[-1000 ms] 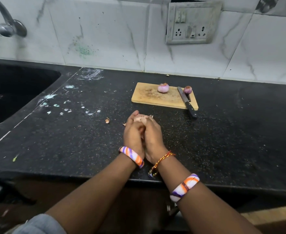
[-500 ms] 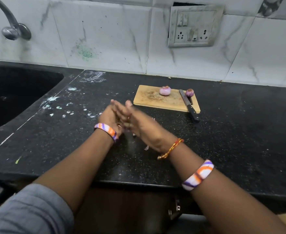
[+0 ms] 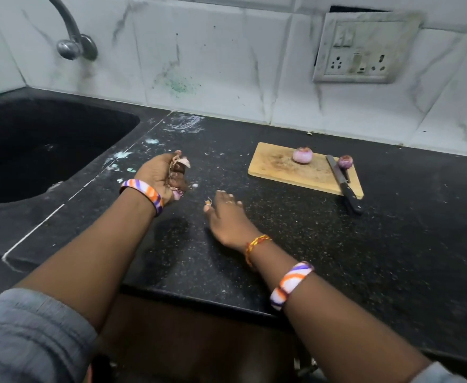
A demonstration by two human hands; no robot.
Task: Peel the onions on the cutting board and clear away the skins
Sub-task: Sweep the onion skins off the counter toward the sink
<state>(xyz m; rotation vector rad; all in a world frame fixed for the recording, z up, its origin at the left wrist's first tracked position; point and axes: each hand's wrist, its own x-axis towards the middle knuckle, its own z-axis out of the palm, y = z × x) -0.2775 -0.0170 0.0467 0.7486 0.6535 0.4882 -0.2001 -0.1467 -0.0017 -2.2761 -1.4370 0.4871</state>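
Observation:
My left hand [image 3: 161,175] is closed around a bunch of papery onion skins [image 3: 181,162], held above the black counter between the sink and the board. My right hand [image 3: 226,214] rests palm down on the counter with fingers spread, and a small skin scrap [image 3: 208,201] lies at its fingertips. On the wooden cutting board [image 3: 276,167] sit a peeled pale purple onion [image 3: 302,155] and a smaller dark purple onion [image 3: 345,162]. A black-handled knife [image 3: 342,182] lies across the board's right end, its handle hanging off the front edge.
A black sink [image 3: 41,147] is set into the counter at the left, with a metal tap [image 3: 72,37] above it. White specks dot the counter [image 3: 392,244] near the sink. A wall socket [image 3: 364,49] is mounted above the board. The counter's front edge runs just below my forearms.
My hands were pressed together over the skins; they have parted. The left hand carried the skins leftward toward the sink. The right hand dropped flat onto the counter.

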